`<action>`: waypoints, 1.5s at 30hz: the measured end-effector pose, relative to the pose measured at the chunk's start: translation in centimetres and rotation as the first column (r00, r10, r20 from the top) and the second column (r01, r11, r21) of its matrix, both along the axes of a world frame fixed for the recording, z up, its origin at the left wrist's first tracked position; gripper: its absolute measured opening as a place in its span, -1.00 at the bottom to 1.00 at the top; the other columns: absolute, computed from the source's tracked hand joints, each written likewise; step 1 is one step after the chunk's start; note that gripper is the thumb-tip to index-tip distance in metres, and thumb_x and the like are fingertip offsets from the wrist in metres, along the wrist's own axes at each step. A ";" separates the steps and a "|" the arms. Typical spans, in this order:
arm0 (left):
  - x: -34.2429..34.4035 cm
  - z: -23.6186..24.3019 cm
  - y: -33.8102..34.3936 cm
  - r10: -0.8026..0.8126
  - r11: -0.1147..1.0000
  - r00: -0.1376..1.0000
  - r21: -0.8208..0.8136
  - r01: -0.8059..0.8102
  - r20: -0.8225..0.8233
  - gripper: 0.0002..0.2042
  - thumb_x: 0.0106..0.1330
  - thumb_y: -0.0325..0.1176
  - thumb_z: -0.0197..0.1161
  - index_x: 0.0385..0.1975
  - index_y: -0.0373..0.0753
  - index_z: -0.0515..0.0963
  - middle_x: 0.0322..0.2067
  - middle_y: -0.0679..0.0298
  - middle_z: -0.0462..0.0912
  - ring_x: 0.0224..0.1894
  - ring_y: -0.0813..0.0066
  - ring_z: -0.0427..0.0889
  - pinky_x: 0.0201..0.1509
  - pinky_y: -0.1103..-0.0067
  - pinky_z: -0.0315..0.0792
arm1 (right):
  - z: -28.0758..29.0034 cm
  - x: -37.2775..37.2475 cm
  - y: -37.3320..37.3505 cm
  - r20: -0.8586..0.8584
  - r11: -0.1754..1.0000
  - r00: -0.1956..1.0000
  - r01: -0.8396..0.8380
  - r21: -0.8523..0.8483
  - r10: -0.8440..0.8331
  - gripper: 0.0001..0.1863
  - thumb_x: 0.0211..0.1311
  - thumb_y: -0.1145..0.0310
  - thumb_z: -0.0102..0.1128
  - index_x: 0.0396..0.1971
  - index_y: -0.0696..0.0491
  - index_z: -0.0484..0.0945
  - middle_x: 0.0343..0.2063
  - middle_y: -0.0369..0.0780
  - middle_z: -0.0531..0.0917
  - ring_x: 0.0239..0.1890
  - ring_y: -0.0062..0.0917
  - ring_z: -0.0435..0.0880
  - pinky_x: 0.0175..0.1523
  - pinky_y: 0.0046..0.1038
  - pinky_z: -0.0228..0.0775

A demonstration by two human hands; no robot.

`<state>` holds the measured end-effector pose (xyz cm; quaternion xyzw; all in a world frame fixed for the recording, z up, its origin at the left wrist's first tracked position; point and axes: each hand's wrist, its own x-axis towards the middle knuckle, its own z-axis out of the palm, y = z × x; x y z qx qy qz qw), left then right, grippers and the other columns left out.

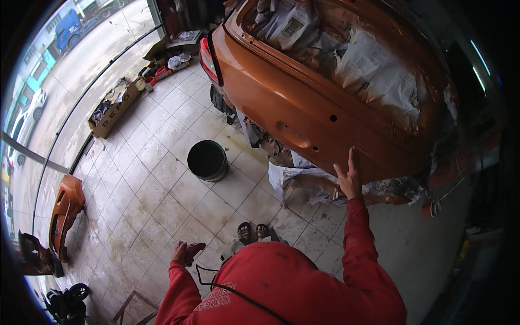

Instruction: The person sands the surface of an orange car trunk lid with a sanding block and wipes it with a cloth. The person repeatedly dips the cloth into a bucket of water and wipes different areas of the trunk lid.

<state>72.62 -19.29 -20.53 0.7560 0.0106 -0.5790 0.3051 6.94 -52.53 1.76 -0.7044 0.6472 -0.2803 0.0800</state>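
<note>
At the lower edge of the orange car tailgate (319,111), right hand (351,181) has index finger extended, grip wide, empty; contact unclear. Left hand (179,253) holds a dark-red cloth (195,251), clear of it. Looks like surface inspection; next move likely calls for light fingertip pressure.

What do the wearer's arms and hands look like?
Long red sleeves, the right one with dark smudges. Left hand and right hand are both ungloved. The matching red top carries pale lettering, with a thin black cable across it.
</note>
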 end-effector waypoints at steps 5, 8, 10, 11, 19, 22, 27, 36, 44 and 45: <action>-2.9 -2.0 1.2 0.286 0.944 0.950 -0.133 -0.301 -0.126 -0.68 0.64 -0.15 0.00 0.15 -0.23 0.51 -0.10 0.04 0.75 -0.22 0.17 0.77 -0.26 0.32 0.67 | 3.6 6.6 -10.4 -0.227 0.937 0.936 -0.310 -0.163 0.270 0.05 0.43 0.04 0.38 0.66 0.17 -0.06 0.65 0.08 0.01 0.68 0.06 -0.02 0.68 -0.08 0.00; -1.3 -3.3 3.3 0.391 0.880 0.854 -0.133 -0.456 -0.343 -0.66 0.66 -0.13 0.01 0.18 -0.21 0.53 -0.07 0.04 0.77 -0.19 0.18 0.80 -0.24 0.33 0.69 | 3.1 11.5 -14.5 -0.179 0.925 0.920 -0.368 -0.092 0.349 0.09 0.39 0.01 0.40 0.65 0.20 -0.07 0.66 0.06 0.00 0.68 0.09 -0.03 0.69 -0.04 -0.04; 1.8 -7.1 4.6 0.355 0.859 0.905 -0.300 -0.415 -0.236 -0.65 0.66 -0.11 0.03 0.18 -0.20 0.54 -0.09 0.07 0.78 -0.21 0.18 0.81 -0.25 0.33 0.70 | 2.4 15.0 -17.9 -0.220 0.902 0.888 -0.427 -0.066 0.405 0.10 0.38 -0.01 0.40 0.65 0.20 -0.07 0.67 0.05 -0.01 0.68 0.07 -0.05 0.69 -0.02 -0.05; 2.8 -9.0 5.0 0.298 0.865 0.954 -0.419 -0.276 -0.012 -0.65 0.66 -0.09 0.04 0.17 -0.19 0.55 -0.12 0.08 0.79 -0.23 0.18 0.81 -0.26 0.33 0.70 | 2.2 16.5 -19.6 -0.246 0.890 0.869 -0.453 -0.050 0.429 0.11 0.38 -0.02 0.40 0.65 0.19 -0.07 0.67 0.05 -0.02 0.69 0.07 -0.06 0.69 -0.01 -0.06; 2.9 -3.4 -20.1 0.331 0.917 0.922 -0.163 -0.365 -0.201 -0.48 0.53 0.04 0.29 0.31 -0.16 0.50 0.12 0.15 0.64 -0.12 0.36 0.76 -0.21 0.33 0.74 | 2.7 23.6 -34.7 -0.737 0.896 0.576 -0.436 0.090 0.354 0.13 0.38 -0.19 0.31 0.67 0.16 -0.07 0.69 -0.02 -0.08 0.71 -0.03 -0.13 0.72 -0.01 -0.25; 3.2 -13.5 -28.3 0.242 0.929 0.938 -0.220 -0.298 -0.250 -0.55 0.54 -0.03 0.30 0.27 -0.16 0.56 -0.05 0.27 0.73 -0.15 0.38 0.75 -0.18 0.42 0.69 | 3.0 26.6 -39.0 -0.817 0.874 0.472 -0.480 0.076 0.331 0.15 0.37 -0.23 0.29 0.67 0.15 -0.08 0.70 -0.06 -0.07 0.72 -0.06 -0.12 0.72 0.00 -0.24; 3.7 -29.3 -41.0 -0.293 0.873 0.812 -0.205 0.442 0.506 -0.63 0.55 -0.06 0.27 -0.02 -0.29 0.62 -0.23 -0.01 0.75 -0.18 0.02 0.76 -0.05 0.18 0.58 | 2.4 33.1 -41.2 -0.898 0.880 0.394 -0.476 -0.017 0.196 0.27 0.22 -0.31 0.41 0.67 0.13 -0.07 0.68 -0.07 -0.02 0.71 -0.04 -0.08 0.69 0.05 -0.11; 7.1 -43.9 -52.9 -0.746 0.582 0.421 0.198 0.789 0.517 -0.27 0.24 -0.10 0.56 0.40 -0.17 0.45 0.23 -0.13 0.60 0.21 -0.26 0.64 0.26 0.06 0.58 | 3.0 34.5 -41.0 -0.939 0.927 0.292 -0.368 0.068 0.185 0.34 0.17 -0.31 0.47 0.67 0.19 -0.10 0.65 0.11 -0.01 0.68 0.07 -0.03 0.69 0.01 -0.13; 7.5 -56.4 -48.0 -0.810 0.552 0.452 0.228 0.802 0.373 -0.49 0.23 -0.13 0.54 0.15 -0.18 0.64 0.02 -0.10 0.76 0.11 -0.13 0.74 0.20 0.11 0.62 | 1.9 35.0 -42.0 -0.926 0.930 0.328 -0.363 0.060 0.188 0.38 0.15 -0.36 0.46 0.66 0.20 -0.11 0.65 0.12 -0.01 0.68 0.09 -0.05 0.69 0.05 -0.16; 7.0 -55.6 -48.5 -0.806 0.558 0.460 0.221 0.800 0.373 -0.54 0.22 -0.12 0.55 0.07 -0.17 0.68 -0.02 -0.09 0.78 0.07 -0.13 0.76 0.16 0.09 0.63 | 2.4 35.1 -41.7 -0.932 0.933 0.315 -0.356 0.060 0.180 0.38 0.14 -0.35 0.47 0.66 0.20 -0.11 0.65 0.12 -0.02 0.68 0.09 -0.06 0.69 0.05 -0.16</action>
